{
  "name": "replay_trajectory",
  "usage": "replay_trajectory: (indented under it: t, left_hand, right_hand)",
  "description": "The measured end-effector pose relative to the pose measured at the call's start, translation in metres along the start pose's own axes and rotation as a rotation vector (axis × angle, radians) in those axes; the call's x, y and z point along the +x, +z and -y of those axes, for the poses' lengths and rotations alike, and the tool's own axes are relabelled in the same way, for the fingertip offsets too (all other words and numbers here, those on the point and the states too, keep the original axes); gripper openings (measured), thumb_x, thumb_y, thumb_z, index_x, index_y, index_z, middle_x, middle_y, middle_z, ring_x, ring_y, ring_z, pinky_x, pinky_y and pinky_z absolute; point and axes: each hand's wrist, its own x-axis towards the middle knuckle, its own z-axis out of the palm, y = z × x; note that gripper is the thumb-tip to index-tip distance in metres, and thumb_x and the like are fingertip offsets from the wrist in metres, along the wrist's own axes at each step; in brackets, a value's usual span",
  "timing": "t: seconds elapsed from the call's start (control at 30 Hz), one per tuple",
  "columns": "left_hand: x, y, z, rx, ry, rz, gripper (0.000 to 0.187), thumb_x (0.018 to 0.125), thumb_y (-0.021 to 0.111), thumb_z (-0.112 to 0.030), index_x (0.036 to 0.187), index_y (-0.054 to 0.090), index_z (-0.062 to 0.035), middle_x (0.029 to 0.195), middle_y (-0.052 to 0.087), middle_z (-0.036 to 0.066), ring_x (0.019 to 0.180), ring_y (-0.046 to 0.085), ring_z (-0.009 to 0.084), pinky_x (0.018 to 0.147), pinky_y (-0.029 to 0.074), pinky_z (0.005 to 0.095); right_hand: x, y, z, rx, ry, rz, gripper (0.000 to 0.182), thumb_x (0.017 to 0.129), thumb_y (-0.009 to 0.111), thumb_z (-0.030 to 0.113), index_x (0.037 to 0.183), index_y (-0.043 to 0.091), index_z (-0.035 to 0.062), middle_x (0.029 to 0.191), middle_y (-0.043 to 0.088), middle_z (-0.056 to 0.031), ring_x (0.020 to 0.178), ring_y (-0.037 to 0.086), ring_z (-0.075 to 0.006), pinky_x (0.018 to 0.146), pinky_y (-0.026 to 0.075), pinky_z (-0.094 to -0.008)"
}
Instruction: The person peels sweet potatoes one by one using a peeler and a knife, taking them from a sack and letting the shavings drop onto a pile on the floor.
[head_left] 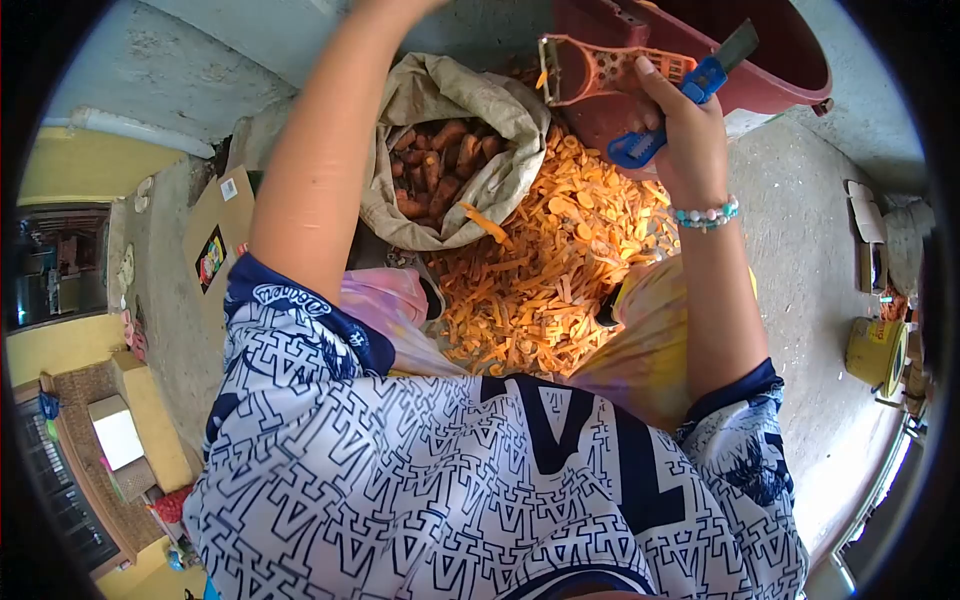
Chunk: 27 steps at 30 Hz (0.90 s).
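My right hand is closed around an orange peeler and a blue-handled knife together. The peeler's wide head points left, and the knife's blade sticks up to the right. Behind this hand stands a dark red tub. My left forearm reaches up past the top edge, so the left hand is out of the picture. Below that arm, an open cloth sack with a rolled rim holds several unpeeled carrots. A carrot peel strip hangs over its rim.
A wide heap of orange carrot peels and slices covers the floor between my legs, beside the sack and tub. Cardboard lies to the left. A yellow bucket stands on the far right of the concrete floor.
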Motion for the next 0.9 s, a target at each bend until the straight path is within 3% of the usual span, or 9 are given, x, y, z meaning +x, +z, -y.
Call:
replay_trajectory:
  t: [0.03,0.13,0.3,0.37,0.43,0.7,0.77,0.83,0.9]
  left_hand:
    - [-0.011,0.018,0.044,0.201,-0.023,0.103,0.026,0.077,0.065,-0.019,0.097,0.057,-0.0037,0.083,0.061,0.005,0.065,0.056,0.0151,0.059,0.046,0.0303]
    - [-0.062,0.087,0.167,0.41,-0.25,0.552,0.048,0.078,0.056,-0.011,0.124,0.047,-0.0046,0.12,0.053,0.017,0.104,0.055,0.0251,0.087,0.043,0.0364]
    - [-0.213,0.202,0.345,0.481,-0.543,0.855,0.042,0.082,0.05,-0.032,0.104,0.06,0.0028,0.11,0.057,0.022,0.099,0.055,0.0362,0.084,0.045,0.0416]
    - [-0.239,0.213,0.315,0.497,-0.867,1.009,0.049,0.091,0.037,-0.038,0.109,0.055,0.0041,0.111,0.056,0.021,0.099,0.056,0.034,0.079,0.046,0.0412]
    - [-0.259,0.233,0.303,0.236,-1.23,0.777,0.046,0.092,0.041,-0.033,0.121,0.045,0.0019,0.109,0.056,0.021,0.098,0.057,0.0296,0.078,0.048,0.0404]
    - [-0.225,0.212,0.314,0.213,-1.152,0.643,0.028,0.086,0.053,-0.02,0.102,0.058,0.0034,0.097,0.061,0.019,0.084,0.061,0.0289,0.07,0.05,0.0346]
    - [-0.203,0.161,0.286,-0.193,-1.329,0.437,0.03,0.087,0.055,-0.026,0.098,0.06,0.0011,0.092,0.062,0.016,0.072,0.059,0.0214,0.064,0.049,0.0331]
    - [-0.187,0.075,0.27,-0.742,-1.048,0.705,0.035,0.084,0.056,-0.022,0.113,0.051,-0.0021,0.093,0.06,0.009,0.073,0.057,0.0163,0.062,0.045,0.0307]
    - [-0.183,0.02,0.204,-1.032,-0.895,0.559,0.052,0.081,0.057,-0.018,0.126,0.038,-0.0019,0.098,0.057,0.014,0.084,0.056,0.0179,0.067,0.045,0.0312]
  right_hand:
    - [0.0,0.003,-0.004,-0.008,0.052,0.013,0.016,0.077,0.067,0.008,0.072,0.053,0.0034,0.058,0.05,-0.0002,0.045,0.044,-0.0087,0.044,0.04,-0.0246]
    - [0.004,0.017,-0.015,-0.013,0.1,0.06,0.016,0.077,0.067,0.008,0.074,0.053,0.0041,0.058,0.051,0.0001,0.047,0.045,-0.0078,0.045,0.04,-0.0235]
    - [0.016,0.02,-0.038,-0.093,0.139,0.12,0.017,0.078,0.067,0.011,0.077,0.051,0.0044,0.061,0.051,0.0004,0.049,0.045,-0.0066,0.045,0.038,-0.0236]
    - [0.017,0.018,-0.044,-0.113,0.166,0.11,0.017,0.079,0.067,0.011,0.077,0.051,0.0042,0.061,0.051,0.0004,0.048,0.044,-0.0066,0.045,0.038,-0.0235]
    - [0.015,0.016,-0.044,-0.142,0.195,0.1,0.017,0.079,0.066,0.011,0.078,0.051,0.0041,0.06,0.051,0.0005,0.048,0.044,-0.0065,0.045,0.038,-0.0235]
    - [0.009,0.014,-0.04,-0.12,0.205,0.102,0.015,0.08,0.065,0.01,0.079,0.052,0.0039,0.06,0.05,0.0003,0.047,0.043,-0.007,0.046,0.038,-0.0234]
    - [0.008,0.015,-0.04,-0.115,0.177,0.141,0.015,0.079,0.066,0.01,0.079,0.052,0.0041,0.061,0.051,0.0001,0.048,0.044,-0.0071,0.046,0.038,-0.0233]
    - [0.003,0.02,-0.034,-0.138,0.13,0.106,0.015,0.079,0.066,0.01,0.081,0.053,0.0042,0.062,0.052,0.0001,0.049,0.045,-0.007,0.046,0.038,-0.0229]
    - [0.005,0.017,-0.032,-0.157,0.111,0.118,0.016,0.078,0.067,0.011,0.083,0.053,0.0041,0.064,0.053,-0.0001,0.05,0.046,-0.007,0.046,0.038,-0.0225]
